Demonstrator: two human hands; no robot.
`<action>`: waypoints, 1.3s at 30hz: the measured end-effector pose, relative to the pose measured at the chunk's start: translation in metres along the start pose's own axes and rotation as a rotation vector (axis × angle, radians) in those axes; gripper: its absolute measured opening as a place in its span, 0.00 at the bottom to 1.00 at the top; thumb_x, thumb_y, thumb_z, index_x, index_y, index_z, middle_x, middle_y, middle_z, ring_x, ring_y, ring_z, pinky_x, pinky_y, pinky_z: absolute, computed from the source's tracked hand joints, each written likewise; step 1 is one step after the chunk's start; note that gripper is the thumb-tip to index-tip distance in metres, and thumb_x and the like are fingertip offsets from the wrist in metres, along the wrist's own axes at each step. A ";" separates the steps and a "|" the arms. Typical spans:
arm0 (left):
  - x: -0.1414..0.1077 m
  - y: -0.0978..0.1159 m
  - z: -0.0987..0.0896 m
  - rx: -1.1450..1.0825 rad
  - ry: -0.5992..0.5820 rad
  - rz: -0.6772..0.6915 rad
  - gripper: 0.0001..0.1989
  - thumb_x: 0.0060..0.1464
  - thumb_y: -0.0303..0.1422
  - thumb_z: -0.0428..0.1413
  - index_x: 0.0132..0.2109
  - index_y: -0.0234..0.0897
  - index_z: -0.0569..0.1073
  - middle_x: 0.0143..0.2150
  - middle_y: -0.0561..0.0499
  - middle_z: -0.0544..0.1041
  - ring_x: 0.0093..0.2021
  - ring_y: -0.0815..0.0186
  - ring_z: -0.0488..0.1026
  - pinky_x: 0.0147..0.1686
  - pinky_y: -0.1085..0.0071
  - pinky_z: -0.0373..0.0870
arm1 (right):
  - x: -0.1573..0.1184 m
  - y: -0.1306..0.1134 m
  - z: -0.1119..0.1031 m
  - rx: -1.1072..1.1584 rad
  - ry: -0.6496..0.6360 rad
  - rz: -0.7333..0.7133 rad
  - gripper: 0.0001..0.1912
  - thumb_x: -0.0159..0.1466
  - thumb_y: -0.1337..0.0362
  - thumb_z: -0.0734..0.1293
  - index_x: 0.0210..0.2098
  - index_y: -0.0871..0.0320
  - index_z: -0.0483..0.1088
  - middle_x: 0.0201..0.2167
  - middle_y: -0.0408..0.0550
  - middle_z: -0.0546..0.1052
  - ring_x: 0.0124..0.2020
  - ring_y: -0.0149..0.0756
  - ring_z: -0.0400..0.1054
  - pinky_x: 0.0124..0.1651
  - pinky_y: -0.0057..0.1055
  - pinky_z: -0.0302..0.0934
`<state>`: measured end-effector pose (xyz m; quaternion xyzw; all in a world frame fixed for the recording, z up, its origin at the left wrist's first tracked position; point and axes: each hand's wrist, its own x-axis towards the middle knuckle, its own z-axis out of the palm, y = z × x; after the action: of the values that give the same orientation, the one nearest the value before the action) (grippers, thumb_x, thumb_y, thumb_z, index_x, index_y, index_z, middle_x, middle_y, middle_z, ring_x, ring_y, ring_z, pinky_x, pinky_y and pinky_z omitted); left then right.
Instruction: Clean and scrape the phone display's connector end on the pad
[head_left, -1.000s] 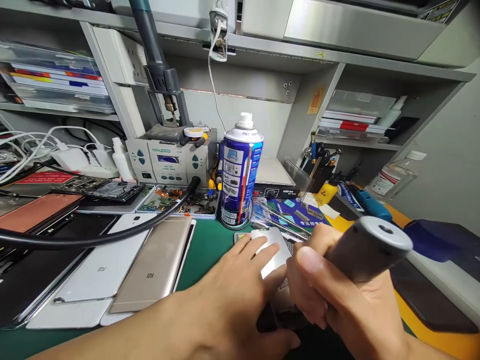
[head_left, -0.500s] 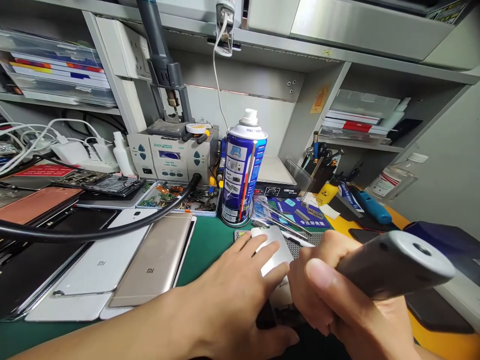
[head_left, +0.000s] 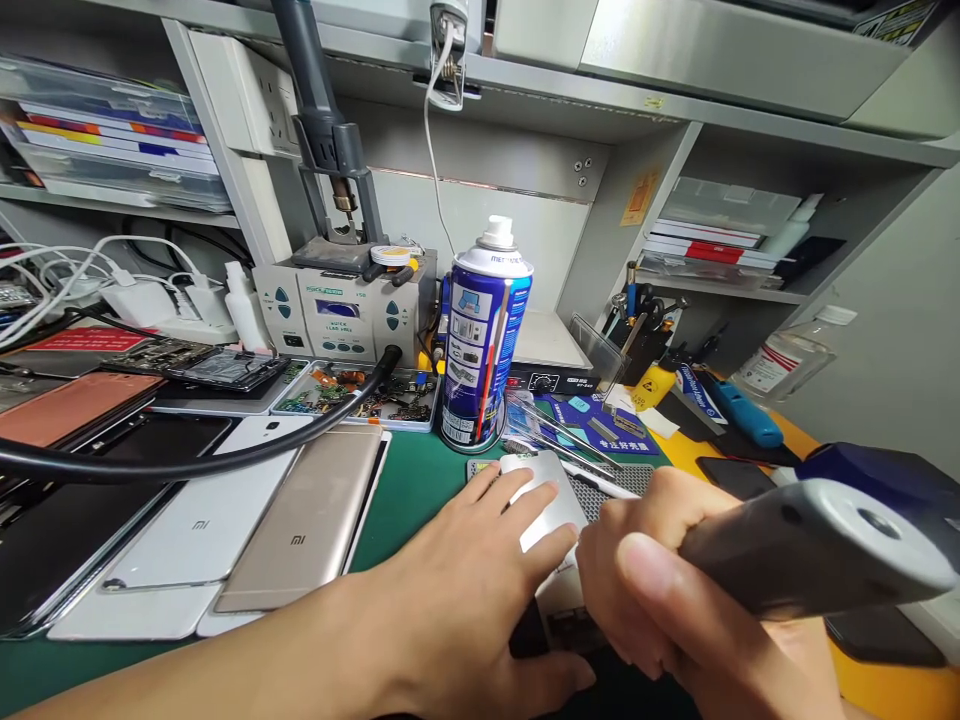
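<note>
My left hand (head_left: 457,580) lies with its fingers spread over an opened phone (head_left: 541,490), whose silver metal part shows between and beyond the fingertips. Most of the phone's lower end is hidden under the hands. Close on the right, my right hand (head_left: 667,590) is wrapped round the thick grey handle of what looks like an electric screwdriver (head_left: 795,550). Its rear end points to the right; its tip is out of sight behind the fingers. Beneath the phone's top a perforated metal mat (head_left: 630,480) shows.
A blue spray can (head_left: 486,345) stands just beyond the phone. Tweezers (head_left: 570,435) lie to its right. Several phones, including a gold one (head_left: 307,515), lie at left under a black hose (head_left: 225,466). Behind are a rework station (head_left: 337,310) and a parts tray (head_left: 307,408).
My right hand and the grey screwdriver have shifted slightly right, the handle's rear end dipping lower. My left hand stays nearly in place on the phone.
</note>
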<state>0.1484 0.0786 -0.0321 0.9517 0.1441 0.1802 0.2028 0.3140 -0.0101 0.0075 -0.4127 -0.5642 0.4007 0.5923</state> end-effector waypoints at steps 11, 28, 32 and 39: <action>-0.002 -0.002 0.002 0.037 -0.004 -0.008 0.35 0.59 0.54 0.62 0.65 0.40 0.69 0.69 0.38 0.67 0.70 0.40 0.62 0.73 0.42 0.53 | 0.001 -0.001 -0.002 -0.023 -0.005 0.008 0.22 0.72 0.55 0.72 0.25 0.53 0.64 0.16 0.38 0.65 0.17 0.32 0.57 0.24 0.32 0.57; -0.001 -0.003 0.001 0.054 -0.018 -0.003 0.37 0.58 0.55 0.62 0.66 0.37 0.69 0.70 0.35 0.67 0.71 0.39 0.61 0.73 0.40 0.53 | 0.001 -0.001 0.000 0.041 -0.020 -0.002 0.20 0.73 0.55 0.71 0.26 0.53 0.67 0.18 0.38 0.67 0.19 0.32 0.59 0.25 0.31 0.58; -0.001 -0.003 0.000 0.062 -0.019 0.015 0.35 0.59 0.56 0.61 0.65 0.39 0.70 0.70 0.38 0.67 0.71 0.40 0.61 0.73 0.41 0.52 | -0.001 0.002 0.003 0.064 0.080 0.020 0.22 0.72 0.53 0.72 0.25 0.53 0.68 0.16 0.37 0.66 0.18 0.31 0.57 0.25 0.30 0.55; 0.000 -0.002 -0.001 0.027 0.004 -0.005 0.32 0.57 0.53 0.65 0.61 0.41 0.71 0.66 0.43 0.70 0.69 0.44 0.64 0.73 0.46 0.53 | 0.005 -0.005 -0.008 -0.075 -0.083 0.068 0.22 0.74 0.52 0.69 0.25 0.53 0.66 0.17 0.41 0.71 0.20 0.36 0.66 0.26 0.33 0.64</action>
<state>0.1471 0.0804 -0.0320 0.9536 0.1492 0.1798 0.1898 0.3219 -0.0076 0.0133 -0.4366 -0.5885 0.4158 0.5386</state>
